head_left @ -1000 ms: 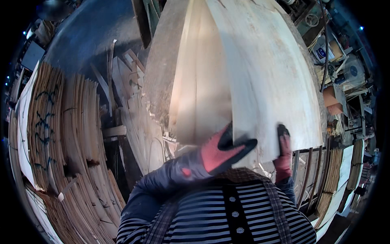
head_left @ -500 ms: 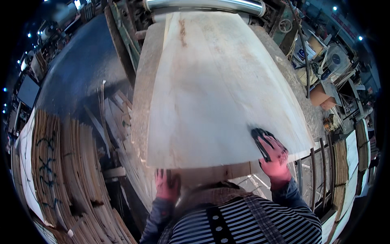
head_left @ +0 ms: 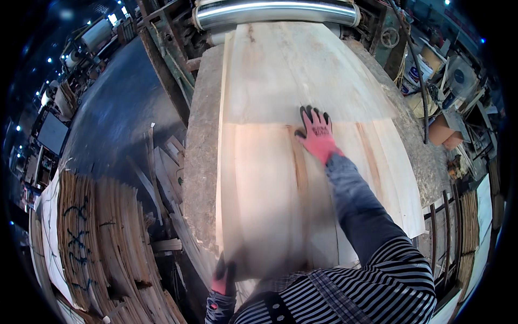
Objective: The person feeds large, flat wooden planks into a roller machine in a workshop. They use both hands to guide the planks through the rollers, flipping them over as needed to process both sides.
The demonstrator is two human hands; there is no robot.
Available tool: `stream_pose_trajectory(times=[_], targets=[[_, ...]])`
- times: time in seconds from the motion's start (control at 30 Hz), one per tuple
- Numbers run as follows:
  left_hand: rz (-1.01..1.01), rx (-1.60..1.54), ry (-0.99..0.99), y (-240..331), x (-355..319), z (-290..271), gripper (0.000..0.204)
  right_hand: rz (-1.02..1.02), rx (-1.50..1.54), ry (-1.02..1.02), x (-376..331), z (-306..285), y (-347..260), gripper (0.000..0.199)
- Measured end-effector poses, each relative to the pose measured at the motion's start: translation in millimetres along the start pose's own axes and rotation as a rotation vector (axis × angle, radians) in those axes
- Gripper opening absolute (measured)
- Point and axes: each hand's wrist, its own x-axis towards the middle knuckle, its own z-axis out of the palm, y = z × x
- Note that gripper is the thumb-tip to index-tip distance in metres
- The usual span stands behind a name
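While the left hand (head_left: 222,274) sits by the near left corner of a pale veneer sheet (head_left: 264,178), too blurred to tell how far its fingers close or whether they have hold of the edge, the right arm stretches out over that sheet. To the left is a stack of veneer (head_left: 113,237), beside the worktable (head_left: 202,119) bearing the sheet. Farther in, the right hand (head_left: 317,132), in a pink and black glove, lies palm down, fingers spread and gripping nothing, at the near edge of an upper sheet (head_left: 291,70) that overlaps the first. Beyond, this reaches toward a shiny metal roller (head_left: 275,15), with a handwheel (head_left: 389,36) to its right.
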Motion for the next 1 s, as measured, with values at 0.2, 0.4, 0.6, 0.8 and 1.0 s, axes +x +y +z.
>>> stream_pose_trajectory(times=[0.2, 0.4, 0.6, 0.8, 1.0], targets=[[-0.053, -0.039, -0.113, -12, 4, -23, 0.041, -0.299, 0.247, -0.520, -168, -60, -54, 0.085], [0.420, 0.094, -0.491, 47, -12, 1, 0.049, -0.102, 0.031, -0.643, -322, -85, -49, 0.084], [0.645, -0.180, -0.871, 86, -58, -6, 0.060, 0.030, 0.254, -0.077, -374, -130, -36, 0.051], [-0.014, -0.477, -0.710, 69, -58, -56, 0.056, -0.168, 0.223, 0.190, -359, -161, -74, 0.031], [0.482, 1.008, 0.053, -45, 13, -21, 0.065, -0.107, 0.226, -0.088, -225, -163, -100, 0.048]])
